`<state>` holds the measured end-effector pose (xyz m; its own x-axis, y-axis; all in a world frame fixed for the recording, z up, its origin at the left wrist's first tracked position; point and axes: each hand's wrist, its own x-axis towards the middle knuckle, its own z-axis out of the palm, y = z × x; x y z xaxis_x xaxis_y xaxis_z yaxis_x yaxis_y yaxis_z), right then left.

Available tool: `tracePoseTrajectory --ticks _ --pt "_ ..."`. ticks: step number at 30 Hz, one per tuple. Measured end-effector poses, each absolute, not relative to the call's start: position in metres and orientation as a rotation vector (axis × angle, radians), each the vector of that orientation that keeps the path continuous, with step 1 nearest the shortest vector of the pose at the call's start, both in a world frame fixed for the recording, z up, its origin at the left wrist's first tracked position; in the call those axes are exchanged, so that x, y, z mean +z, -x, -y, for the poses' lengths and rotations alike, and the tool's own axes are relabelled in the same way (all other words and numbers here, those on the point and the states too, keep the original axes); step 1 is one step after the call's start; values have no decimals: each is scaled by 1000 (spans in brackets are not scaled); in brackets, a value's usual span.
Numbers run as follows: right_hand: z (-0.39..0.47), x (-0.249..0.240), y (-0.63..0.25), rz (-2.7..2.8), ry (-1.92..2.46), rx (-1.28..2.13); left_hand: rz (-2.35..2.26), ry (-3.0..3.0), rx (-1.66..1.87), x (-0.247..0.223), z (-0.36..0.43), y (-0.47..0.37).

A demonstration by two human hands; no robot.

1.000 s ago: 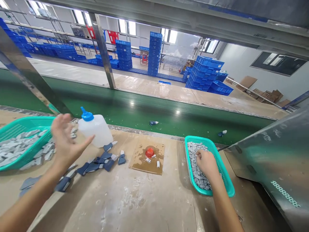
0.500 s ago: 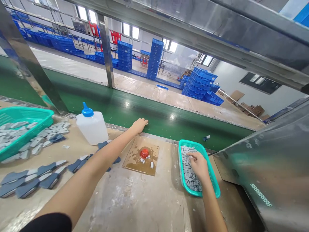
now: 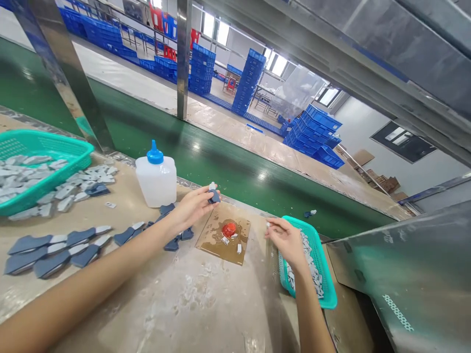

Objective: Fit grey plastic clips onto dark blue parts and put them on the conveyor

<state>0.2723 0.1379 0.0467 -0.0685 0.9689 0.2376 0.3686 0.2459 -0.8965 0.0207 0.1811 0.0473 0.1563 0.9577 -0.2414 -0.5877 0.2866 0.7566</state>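
Observation:
My left hand [image 3: 195, 208] is closed on a small dark blue and white piece [image 3: 214, 195], held up by the belt's near edge. Between the fingertips of my right hand [image 3: 289, 241] is a small white piece [image 3: 268, 225], beside the green basket [image 3: 327, 274] of small grey-white pieces. A wet square board [image 3: 221, 250] lies between the hands. On it sit a red round lump or cap [image 3: 228, 229] and a few small white pieces [image 3: 239, 248]. Part of the basket's contents is hidden by my right forearm.
A white bottle with a blue nozzle [image 3: 157, 181] stands left of my left hand. Further left are another green basket [image 3: 44, 189] and rows of blue-and-white pieces [image 3: 66, 247]. A green conveyor belt [image 3: 228, 169] crosses behind; a metal panel [image 3: 401, 269] is at right.
My left hand has come back from over the belt and turned, now showing the blue and white piece. My right hand has lifted out of the basket leftward with a small white piece.

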Motion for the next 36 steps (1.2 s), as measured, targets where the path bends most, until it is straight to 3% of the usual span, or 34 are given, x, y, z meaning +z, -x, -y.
tracePoseTrajectory --ticks 6,12,36 --pt "-150 25 -236 1759 1257 790 -769 -488 1177 35 -179 -28" --pt "-145 21 -224 2067 1333 458 -714 -553 1139 20 -180 -29" --pt "-140 14 -215 2191 1162 110 -796 -765 1051 9 -174 -32"
